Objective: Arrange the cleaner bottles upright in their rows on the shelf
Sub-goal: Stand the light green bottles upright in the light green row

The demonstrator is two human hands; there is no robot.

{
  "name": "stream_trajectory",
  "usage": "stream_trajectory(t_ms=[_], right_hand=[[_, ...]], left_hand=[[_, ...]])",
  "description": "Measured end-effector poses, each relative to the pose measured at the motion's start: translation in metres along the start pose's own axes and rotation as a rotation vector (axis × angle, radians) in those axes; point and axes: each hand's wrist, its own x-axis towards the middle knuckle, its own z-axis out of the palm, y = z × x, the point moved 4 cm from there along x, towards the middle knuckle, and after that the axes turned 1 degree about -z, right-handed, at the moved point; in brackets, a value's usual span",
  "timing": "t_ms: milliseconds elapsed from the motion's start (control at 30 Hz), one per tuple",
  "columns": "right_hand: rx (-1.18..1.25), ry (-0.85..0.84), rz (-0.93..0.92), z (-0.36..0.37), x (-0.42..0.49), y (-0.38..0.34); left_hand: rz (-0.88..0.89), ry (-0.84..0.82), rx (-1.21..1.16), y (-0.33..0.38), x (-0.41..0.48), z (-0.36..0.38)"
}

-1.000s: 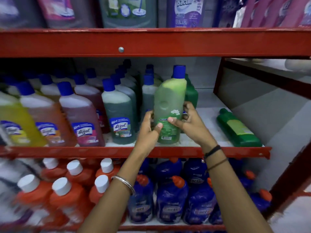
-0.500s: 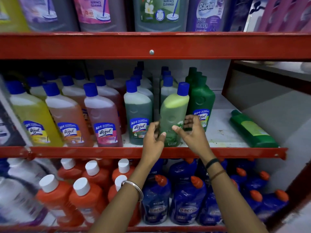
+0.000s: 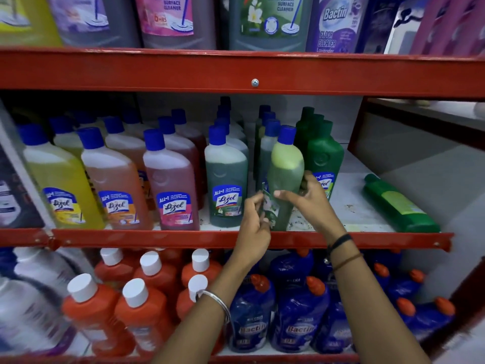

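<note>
A light green bottle with a blue cap stands at the front of the middle shelf, turned edge-on. My right hand grips its lower body from the right. My left hand touches its label from the left, fingers curled around the edge. Rows of upright bottles fill the shelf to the left: yellow, orange, pink and dark green-grey. A dark green bottle stands just behind my right hand. Another dark green bottle lies on its side at the right end.
A red shelf beam runs overhead with large cleaner jugs above it. Below, orange bottles with white caps and blue bottles with orange caps fill the lower shelf. A red upright bounds the right side.
The light green bottle has come down from being lifted and tilted to standing on the shelf front. It has turned edge-on between my hands. The view has shifted left.
</note>
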Motion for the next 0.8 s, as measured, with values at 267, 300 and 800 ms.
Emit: stream_trajectory(t_ms=[267, 300, 800], right_hand=[[-0.012, -0.177, -0.044, -0.017, 0.016, 0.012], [-0.011, -0.19, -0.042, -0.018, 0.017, 0.012], [-0.333, 0.228, -0.13, -0.136, 0.015, 0.04]], left_hand=[[-0.086, 0.048, 0.086, 0.002, 0.013, 0.005], [-0.081, 0.056, 0.091, 0.003, 0.012, 0.007], [0.388, 0.228, 0.249, 0.058, 0.014, 0.106]])
